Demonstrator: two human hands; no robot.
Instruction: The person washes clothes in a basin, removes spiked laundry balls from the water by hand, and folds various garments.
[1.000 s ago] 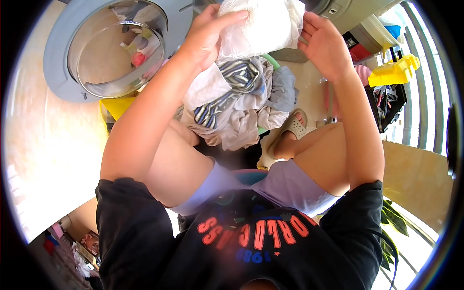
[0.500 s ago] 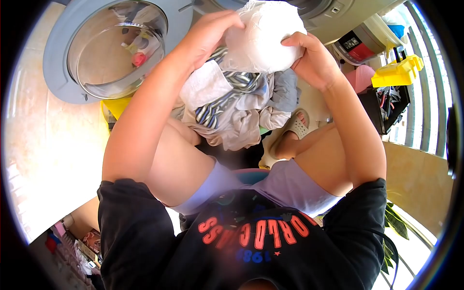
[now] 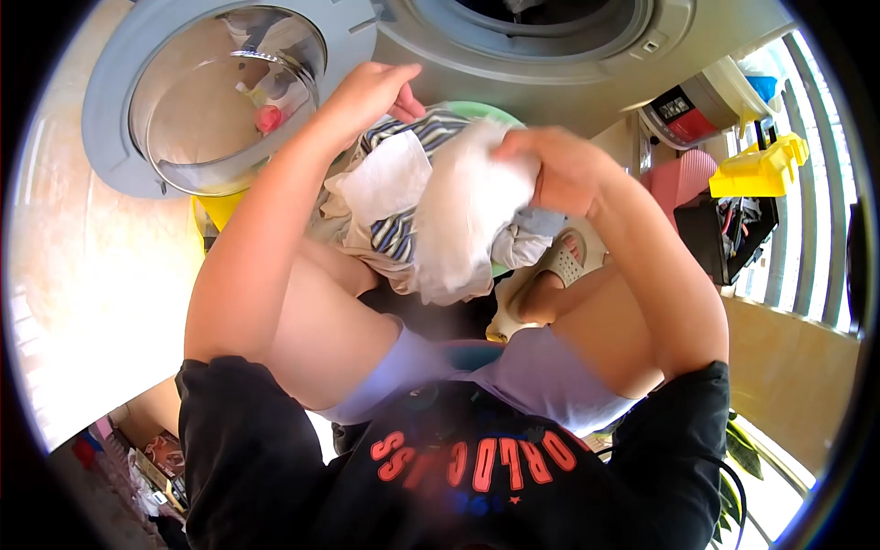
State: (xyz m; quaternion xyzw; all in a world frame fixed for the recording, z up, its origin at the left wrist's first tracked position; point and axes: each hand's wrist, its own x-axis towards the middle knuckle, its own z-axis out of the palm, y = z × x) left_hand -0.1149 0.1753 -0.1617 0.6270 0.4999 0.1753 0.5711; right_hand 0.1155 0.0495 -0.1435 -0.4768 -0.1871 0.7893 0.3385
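A blurred white cloth (image 3: 472, 206), maybe a garment, hangs over the heap of laundry. My right hand (image 3: 555, 170) grips its upper right edge, with the fingers closed and smeared by motion. To the upper left, my left hand (image 3: 380, 96) is off the cloth, its fingers stretched and holding nothing. Beneath my hands lie a striped garment (image 3: 394, 236), a small white cloth (image 3: 390, 179) and beige and grey pieces, piled in a green basin (image 3: 500, 112) whose rim shows behind them.
The washing machine (image 3: 568, 73) stands ahead, its round door (image 3: 105, 119) swung out to the left. On the right are a yellow container (image 3: 761, 170), a black box of tools (image 3: 733, 220), a pink item (image 3: 683, 183) and a large bucket (image 3: 697, 105).
The white cloth has come down from in front of the washing machine onto the laundry, loosening from a bundle. My left hand has let go; my right hand has moved lower with it.
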